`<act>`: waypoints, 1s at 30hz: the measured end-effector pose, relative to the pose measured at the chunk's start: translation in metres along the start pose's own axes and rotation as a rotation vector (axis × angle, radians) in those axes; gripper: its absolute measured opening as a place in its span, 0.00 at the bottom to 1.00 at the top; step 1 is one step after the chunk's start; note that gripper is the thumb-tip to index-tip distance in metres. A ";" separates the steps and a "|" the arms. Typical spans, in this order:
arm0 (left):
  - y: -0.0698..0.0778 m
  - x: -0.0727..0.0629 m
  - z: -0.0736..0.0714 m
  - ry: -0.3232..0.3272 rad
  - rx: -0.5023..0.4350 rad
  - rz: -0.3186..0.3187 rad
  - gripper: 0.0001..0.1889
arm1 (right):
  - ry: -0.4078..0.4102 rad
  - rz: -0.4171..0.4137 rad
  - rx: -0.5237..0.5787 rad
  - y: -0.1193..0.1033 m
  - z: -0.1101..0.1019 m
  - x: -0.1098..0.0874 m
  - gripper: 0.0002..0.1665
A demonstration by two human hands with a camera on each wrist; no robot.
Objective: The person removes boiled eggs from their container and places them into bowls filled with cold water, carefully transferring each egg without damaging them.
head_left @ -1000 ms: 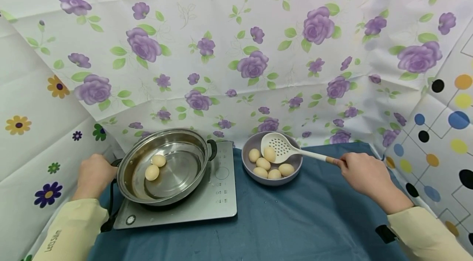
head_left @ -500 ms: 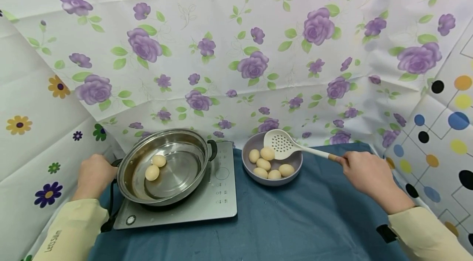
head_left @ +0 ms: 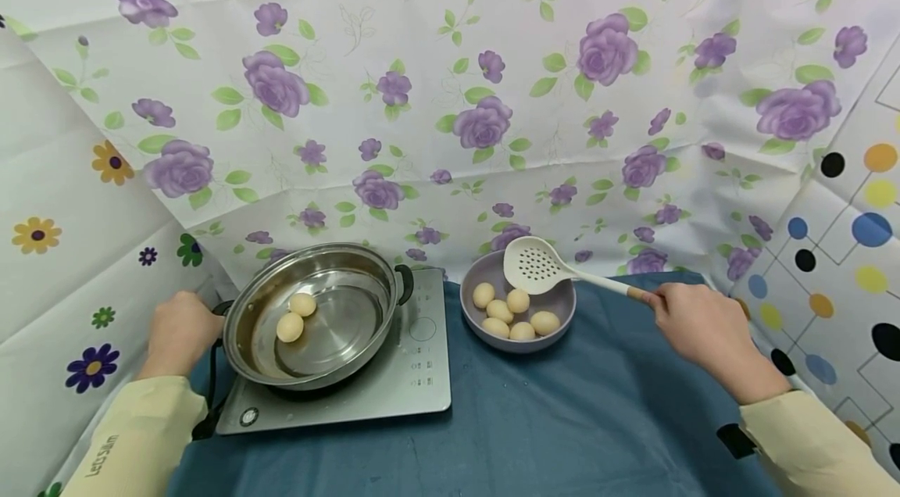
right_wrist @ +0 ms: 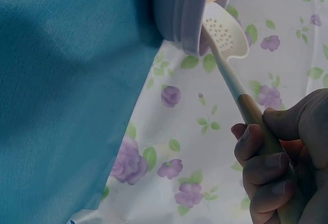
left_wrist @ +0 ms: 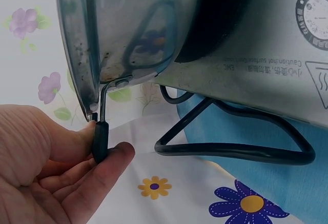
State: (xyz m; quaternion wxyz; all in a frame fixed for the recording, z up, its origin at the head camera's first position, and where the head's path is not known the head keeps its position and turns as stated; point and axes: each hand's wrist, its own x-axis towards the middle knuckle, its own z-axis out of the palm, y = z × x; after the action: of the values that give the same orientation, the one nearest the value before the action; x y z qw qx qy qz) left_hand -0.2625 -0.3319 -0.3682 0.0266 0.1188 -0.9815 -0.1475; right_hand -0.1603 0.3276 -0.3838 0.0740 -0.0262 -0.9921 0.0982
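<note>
My left hand point(head_left: 180, 333) pinches the black side handle point(left_wrist: 101, 141) of a steel pot point(head_left: 246, 356), thumb on one side and fingers on the other in the left wrist view. Two eggs point(head_left: 290, 327) lie in the pot, touching each other. My right hand point(head_left: 703, 333) grips the wooden handle of a white slotted spoon point(head_left: 532, 266), fingers curled round it in the right wrist view. The spoon's head is over the back rim of a grey bowl point(head_left: 473, 317), with nothing on it. Several eggs point(head_left: 523, 331) sit in that bowl, one just below the spoon.
The pot stands on a silver induction cooker point(head_left: 422, 395), with a black cord point(left_wrist: 236, 152) looping at its left. A blue cloth point(head_left: 548, 419) covers the table. Flowered sheeting point(head_left: 436, 91) hangs behind, with more sheeting on both sides.
The slotted spoon tips, slides away from an egg and rises toward the bowl's back rim. That egg settles among the others in the bowl. My left hand stays on the pot handle.
</note>
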 end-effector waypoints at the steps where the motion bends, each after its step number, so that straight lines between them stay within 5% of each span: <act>1: 0.000 0.000 0.000 0.001 0.000 0.001 0.18 | 0.000 0.001 -0.001 0.000 -0.001 0.000 0.16; 30: 0.000 -0.001 -0.001 -0.013 -0.015 0.001 0.17 | -0.058 0.022 0.077 -0.001 0.001 0.000 0.19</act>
State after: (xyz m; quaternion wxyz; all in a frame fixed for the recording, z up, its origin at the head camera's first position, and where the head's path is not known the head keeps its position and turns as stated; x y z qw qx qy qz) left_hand -0.2617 -0.3316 -0.3675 0.0211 0.1170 -0.9807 -0.1555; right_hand -0.1605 0.3268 -0.3844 0.0451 -0.0316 -0.9890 0.1376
